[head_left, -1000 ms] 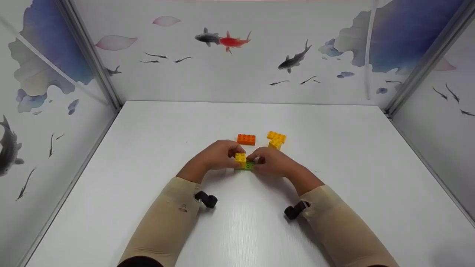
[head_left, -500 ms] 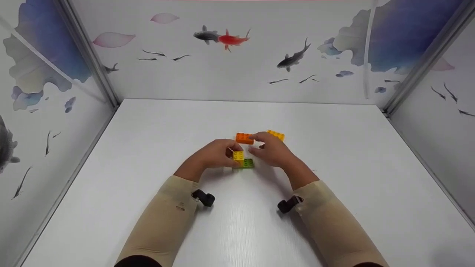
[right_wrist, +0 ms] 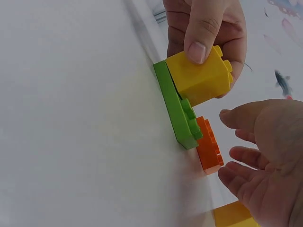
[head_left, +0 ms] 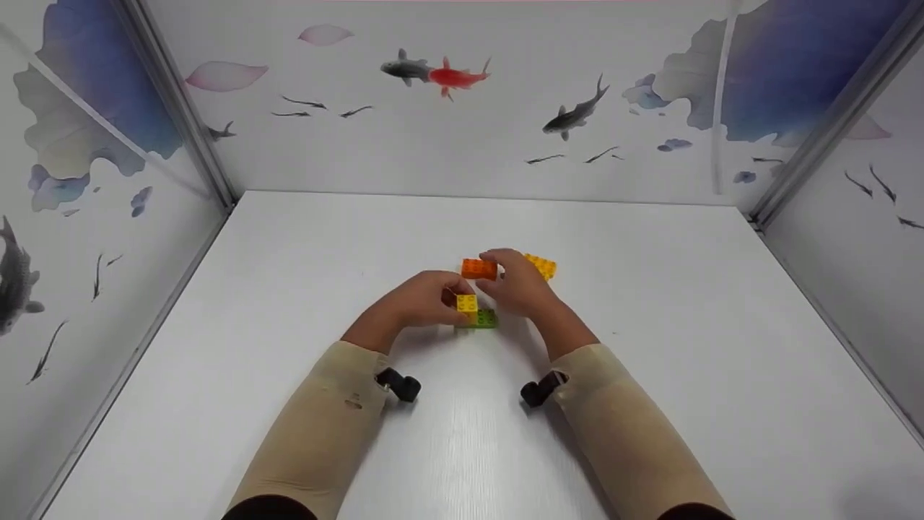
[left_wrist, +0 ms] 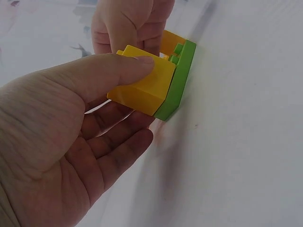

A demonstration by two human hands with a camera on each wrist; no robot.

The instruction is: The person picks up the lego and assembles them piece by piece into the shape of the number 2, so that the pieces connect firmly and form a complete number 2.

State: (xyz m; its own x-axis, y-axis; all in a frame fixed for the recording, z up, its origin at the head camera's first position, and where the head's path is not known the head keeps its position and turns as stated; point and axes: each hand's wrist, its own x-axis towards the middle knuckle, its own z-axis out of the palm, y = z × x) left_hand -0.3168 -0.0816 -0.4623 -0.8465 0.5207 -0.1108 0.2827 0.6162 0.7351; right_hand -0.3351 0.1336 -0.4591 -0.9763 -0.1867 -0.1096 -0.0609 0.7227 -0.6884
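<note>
My left hand (head_left: 426, 300) pinches a yellow building brick (head_left: 467, 302), its thumb flat on the brick's side in the left wrist view. This brick sits on one end of a thin green brick (head_left: 487, 318), whose other end shows bare studs. My right hand (head_left: 521, 284) has its fingers apart, loosely bent, with nothing visible between them. Its fingertips are right at the right end of an orange brick (head_left: 474, 269), which lies on the table behind the green one. In the right wrist view a gap shows between the right thumb and the orange brick (right_wrist: 209, 149).
Behind the right hand lies a yellow brick (head_left: 545, 266), partly covered by it. White walls (head_left: 462, 144) painted with fish and petals enclose the white table (head_left: 346, 238) at the back and sides.
My right hand has left the green brick and moved away from me to the orange brick's right end. A small yellow brick is now hidden behind it. The left hand keeps its hold.
</note>
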